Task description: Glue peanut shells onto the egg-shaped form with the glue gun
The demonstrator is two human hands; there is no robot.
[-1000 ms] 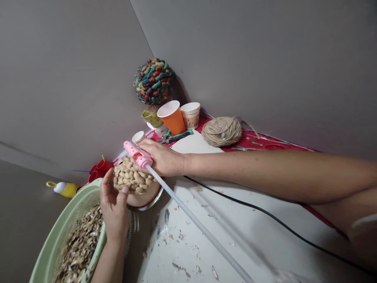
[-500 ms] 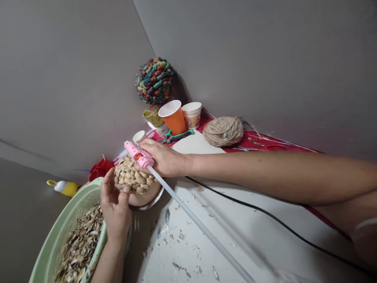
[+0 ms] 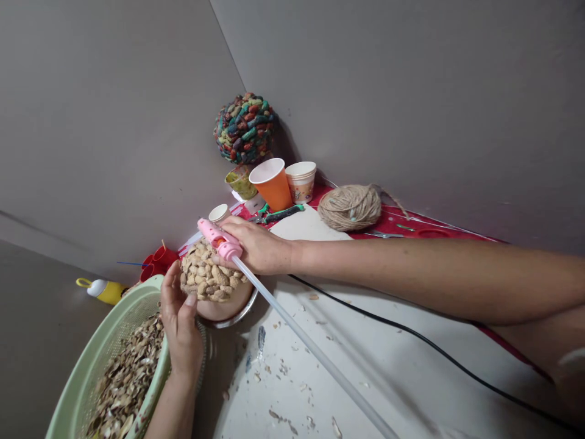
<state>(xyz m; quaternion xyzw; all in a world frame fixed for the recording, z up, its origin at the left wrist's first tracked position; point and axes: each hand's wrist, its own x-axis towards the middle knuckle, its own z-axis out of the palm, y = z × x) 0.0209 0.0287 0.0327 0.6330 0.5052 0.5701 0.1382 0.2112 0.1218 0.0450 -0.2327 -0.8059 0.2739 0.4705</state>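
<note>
In my right hand [image 3: 258,245] is a pink hot glue gun [image 3: 222,239], its long clear glue stick [image 3: 301,335] trailing out of the back toward the lower right. The gun lies over the upper right of a ball covered in peanut shells [image 3: 211,275], and its nozzle points to the upper left. My left hand [image 3: 181,323] grips the ball's left side, fingers curled behind it and thumb at its lower edge. Beneath the ball is a pale round base [image 3: 223,310] with a metal rim. Whether glue is coming out cannot be made out.
A green basket [image 3: 77,372] of shells stands at the left. Behind are red cups [image 3: 159,259], an orange cup [image 3: 273,186], stacked paper cups [image 3: 301,182], pliers [image 3: 284,213], a twine ball [image 3: 351,207] and a coloured ball [image 3: 245,129]. The black cord [image 3: 388,326] crosses the white board [image 3: 356,378].
The whole view has shifted slightly, so everything sits a little further right and down. Both hands keep their hold on the ball and the glue gun.
</note>
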